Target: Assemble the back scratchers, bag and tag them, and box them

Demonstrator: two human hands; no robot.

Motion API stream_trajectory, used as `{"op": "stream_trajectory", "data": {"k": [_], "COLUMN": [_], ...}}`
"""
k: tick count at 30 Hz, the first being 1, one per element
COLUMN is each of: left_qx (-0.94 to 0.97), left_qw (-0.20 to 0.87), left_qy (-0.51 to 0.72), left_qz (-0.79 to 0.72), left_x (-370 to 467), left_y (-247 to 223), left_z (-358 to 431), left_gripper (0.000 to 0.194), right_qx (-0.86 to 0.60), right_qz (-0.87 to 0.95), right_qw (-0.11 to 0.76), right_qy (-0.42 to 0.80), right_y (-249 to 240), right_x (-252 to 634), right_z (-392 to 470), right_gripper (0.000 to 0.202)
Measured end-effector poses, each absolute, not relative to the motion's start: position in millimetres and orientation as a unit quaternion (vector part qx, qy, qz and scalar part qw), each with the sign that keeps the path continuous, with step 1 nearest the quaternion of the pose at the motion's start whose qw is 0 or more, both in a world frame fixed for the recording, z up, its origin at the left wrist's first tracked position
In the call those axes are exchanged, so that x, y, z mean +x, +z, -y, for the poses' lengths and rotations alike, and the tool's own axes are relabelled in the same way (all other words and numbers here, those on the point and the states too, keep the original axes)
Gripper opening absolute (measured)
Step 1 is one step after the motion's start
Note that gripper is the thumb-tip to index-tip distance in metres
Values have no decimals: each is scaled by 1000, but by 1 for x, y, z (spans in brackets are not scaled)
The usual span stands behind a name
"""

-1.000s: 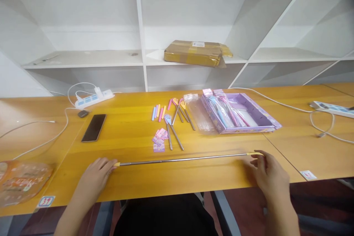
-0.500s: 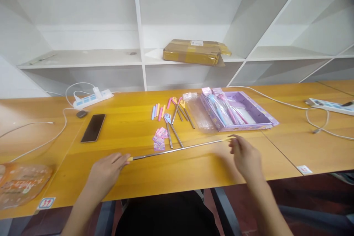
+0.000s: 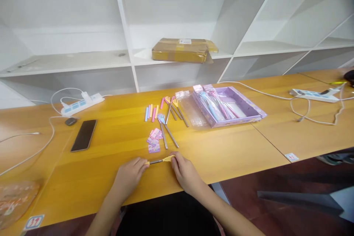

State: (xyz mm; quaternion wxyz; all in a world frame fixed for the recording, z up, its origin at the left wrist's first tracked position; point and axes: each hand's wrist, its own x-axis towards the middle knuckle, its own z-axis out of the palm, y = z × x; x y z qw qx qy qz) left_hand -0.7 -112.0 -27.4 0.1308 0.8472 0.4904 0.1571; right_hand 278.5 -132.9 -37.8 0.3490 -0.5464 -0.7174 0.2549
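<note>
Yellow-ended metal rod (image 3: 156, 161) held at the front of a wood-grain tabletop (image 3: 226, 147)

A person's left hand (image 3: 128, 177) and right hand (image 3: 188, 175) hold the rod between them, a short run of slim, shiny shaft showing in the middle. It lies nearly crosswise, nearer the person than a spread of pink-and-purple cards (image 3: 154, 148). At its right end is a flared yellow head (image 3: 167, 158), its far tip hidden at the right hand.

Behind the cards, blue claw-shaped heads (image 3: 161, 118) top straight, polished shafts (image 3: 172, 135); yellow claw-shaped heads (image 3: 175, 102) lie just beyond, their metal legs splayed. Smooth, slender sticks (image 3: 153, 114) in pastel blue, purple, yellow and pink lie beside them. Limp, clear plastic bags (image 3: 188, 108) reach to a shallow purple tray (image 3: 258, 113), where wrapped pieces (image 3: 212, 108) lie slantwise. A flat, dark phone (image 3: 84, 135) lies to the left; a creased cardboard box (image 3: 179, 49), glossy with tape, rests on a white shelf (image 3: 96, 59) behind.

Both hands are turned backs up, the forearms angling in toward each other from the lower edge. The left fingers (image 3: 141, 163) curl around the rod's yellow end; the right fingers (image 3: 177, 158) pinch the tip of the yellow head.
</note>
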Motion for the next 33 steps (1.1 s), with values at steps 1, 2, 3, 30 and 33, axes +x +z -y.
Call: {"op": "stream_trajectory", "data": {"k": [1,2,3,30,33], "left_qx": [843,839,836,835,836], "left_qw": [146,158,167,141,137], "left_qy": [152,146,139,88,79], "left_qz": [-495,-500,-504,-524,-525], "left_x": [1,3,4,13,12], "left_y": [-27,-26,-24,-11,-14], "left_z": [112,113,112,114,113], "left_gripper": [39,39,39,38,35], "right_qx": [-546,-546,-545,-530,-524], "right_qz": [717,716,716,715,717], "right_qw": [343,340,339,330,335], "right_qy": [265,271,275,314,315], "right_y": [-38,-37,-37,-33,-31], "right_x": [279,279,279,284,284], "right_z": [132,131,130,125,125], "right_gripper": [29,28,28,23,24]}}
